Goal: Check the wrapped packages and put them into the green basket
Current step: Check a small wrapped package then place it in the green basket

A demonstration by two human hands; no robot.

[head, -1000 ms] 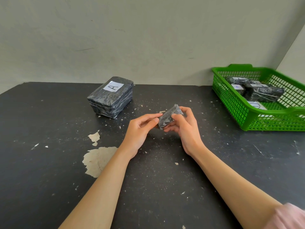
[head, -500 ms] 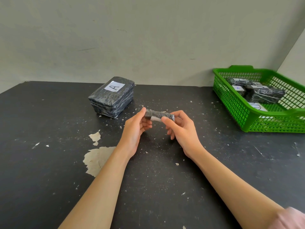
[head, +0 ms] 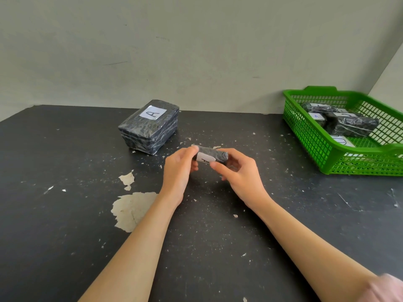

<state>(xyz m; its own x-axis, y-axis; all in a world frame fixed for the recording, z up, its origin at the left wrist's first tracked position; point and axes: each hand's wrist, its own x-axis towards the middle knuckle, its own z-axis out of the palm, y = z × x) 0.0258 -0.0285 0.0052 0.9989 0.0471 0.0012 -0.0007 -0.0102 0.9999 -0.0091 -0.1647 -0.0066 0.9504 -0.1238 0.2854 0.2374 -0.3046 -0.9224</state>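
stage: check step under way, judged from the hold; nothing is going toward the basket yet
left grip [head: 177,168]: thumb and fingers pinch the left end of the small wrapped package [head: 212,154]
right grip [head: 242,173]: fingers curled round the right end of the same package, thumb at the front
small wrapped package: dark film wrap, held level between the 2 grips, just above the tabletop [head: 65,214]
white label [head: 204,159]: on the side facing the camera, reads like "A", partly cut off by the right thumb
done: green basket [head: 370,148] sits well right of the right grip and further back; it holds at least 3 wrapped packages [head: 351,125], some labels showing, exact count unclear
left to do: 2 packages by my count, the 1 in hand and the large wrapped package [head: 150,126]
large wrapped package: marked "A" on top, lies flat on the tabletop beyond the left grip and off to its left, apart from both grips
progress guess: past halfway, 2 drops short of finished
next need: finish the look-over, then carry the small 1 rightward and over the basket rim
clutter: peeled patch [head: 133,210] just left of the left forearm
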